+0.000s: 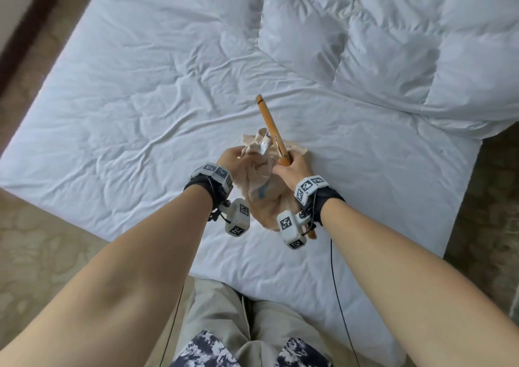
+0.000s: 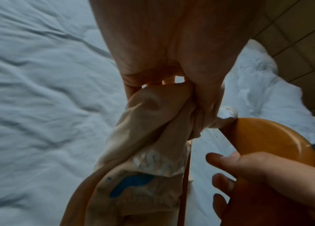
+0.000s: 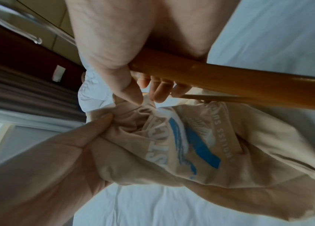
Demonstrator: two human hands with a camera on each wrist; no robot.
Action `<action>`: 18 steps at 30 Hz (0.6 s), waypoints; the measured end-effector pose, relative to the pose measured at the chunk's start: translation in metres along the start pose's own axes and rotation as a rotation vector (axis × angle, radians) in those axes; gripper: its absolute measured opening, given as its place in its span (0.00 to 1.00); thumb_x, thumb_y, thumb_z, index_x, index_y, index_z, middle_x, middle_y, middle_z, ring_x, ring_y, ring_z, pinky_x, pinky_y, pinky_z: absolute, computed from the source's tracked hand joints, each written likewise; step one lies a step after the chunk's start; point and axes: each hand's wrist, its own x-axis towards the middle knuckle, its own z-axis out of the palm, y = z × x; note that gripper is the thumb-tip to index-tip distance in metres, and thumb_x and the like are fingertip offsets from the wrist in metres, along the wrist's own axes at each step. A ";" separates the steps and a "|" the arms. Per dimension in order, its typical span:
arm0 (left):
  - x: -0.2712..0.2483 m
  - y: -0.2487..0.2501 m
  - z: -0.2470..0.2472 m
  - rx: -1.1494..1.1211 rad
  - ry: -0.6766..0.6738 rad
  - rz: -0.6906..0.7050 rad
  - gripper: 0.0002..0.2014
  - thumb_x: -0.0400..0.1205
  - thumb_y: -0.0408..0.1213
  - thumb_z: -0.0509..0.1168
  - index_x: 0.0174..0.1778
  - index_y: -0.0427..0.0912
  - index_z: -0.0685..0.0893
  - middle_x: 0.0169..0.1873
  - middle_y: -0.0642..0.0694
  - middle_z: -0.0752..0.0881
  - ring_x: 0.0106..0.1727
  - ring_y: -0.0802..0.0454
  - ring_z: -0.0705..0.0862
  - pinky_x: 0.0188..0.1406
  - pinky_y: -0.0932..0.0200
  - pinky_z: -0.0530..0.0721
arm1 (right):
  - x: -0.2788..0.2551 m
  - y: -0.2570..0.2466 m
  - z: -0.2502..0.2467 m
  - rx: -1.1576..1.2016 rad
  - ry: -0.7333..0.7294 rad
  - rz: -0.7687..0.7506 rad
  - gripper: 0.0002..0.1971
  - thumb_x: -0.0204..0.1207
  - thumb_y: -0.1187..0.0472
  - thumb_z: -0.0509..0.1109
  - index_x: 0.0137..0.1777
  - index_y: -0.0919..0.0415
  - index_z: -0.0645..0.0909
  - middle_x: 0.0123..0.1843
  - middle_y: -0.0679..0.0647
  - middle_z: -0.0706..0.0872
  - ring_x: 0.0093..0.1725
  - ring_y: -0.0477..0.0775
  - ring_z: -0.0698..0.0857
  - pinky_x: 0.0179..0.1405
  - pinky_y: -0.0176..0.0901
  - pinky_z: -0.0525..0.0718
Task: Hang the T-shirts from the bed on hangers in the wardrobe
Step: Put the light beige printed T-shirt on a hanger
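A beige T-shirt (image 1: pixel 262 189) with a blue and white print hangs bunched between my two hands above the white bed (image 1: pixel 126 108). My left hand (image 1: pixel 233 157) grips the gathered cloth near its top; the left wrist view shows the T-shirt (image 2: pixel 148 134) squeezed in its fingers. My right hand (image 1: pixel 293 167) holds an orange wooden hanger (image 1: pixel 271 126), which points up and away from me. In the right wrist view the hanger (image 3: pixel 230 82) crosses my palm, and my thumb presses the T-shirt (image 3: pixel 210 145) edge. The metal hook (image 3: pixel 17 26) of the hanger shows at top left.
A rumpled white duvet (image 1: pixel 393 43) covers the bed's far right part. Patterned carpet (image 1: pixel 36 240) lies to the left and right of the bed. A dark wooden strip (image 1: pixel 25 38) runs along the far left. My legs stand against the bed's near edge.
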 end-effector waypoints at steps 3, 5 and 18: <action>-0.016 0.024 -0.006 0.047 -0.025 0.104 0.07 0.81 0.34 0.72 0.38 0.46 0.83 0.30 0.56 0.82 0.28 0.70 0.80 0.29 0.77 0.75 | -0.009 -0.014 -0.010 -0.022 0.040 -0.039 0.07 0.73 0.65 0.73 0.47 0.58 0.78 0.34 0.48 0.78 0.31 0.46 0.75 0.26 0.29 0.73; -0.022 0.040 -0.008 0.091 -0.031 0.145 0.06 0.80 0.36 0.73 0.40 0.43 0.82 0.31 0.54 0.82 0.30 0.66 0.81 0.31 0.70 0.77 | -0.015 -0.024 -0.016 -0.034 0.076 -0.054 0.08 0.72 0.59 0.75 0.47 0.59 0.80 0.35 0.48 0.81 0.34 0.49 0.80 0.34 0.38 0.78; -0.100 0.175 -0.041 0.184 0.119 0.402 0.11 0.88 0.34 0.58 0.42 0.40 0.82 0.35 0.45 0.80 0.37 0.54 0.76 0.35 0.61 0.72 | -0.084 -0.106 -0.074 0.048 0.131 -0.214 0.08 0.68 0.63 0.76 0.45 0.57 0.82 0.46 0.59 0.92 0.46 0.60 0.91 0.53 0.58 0.90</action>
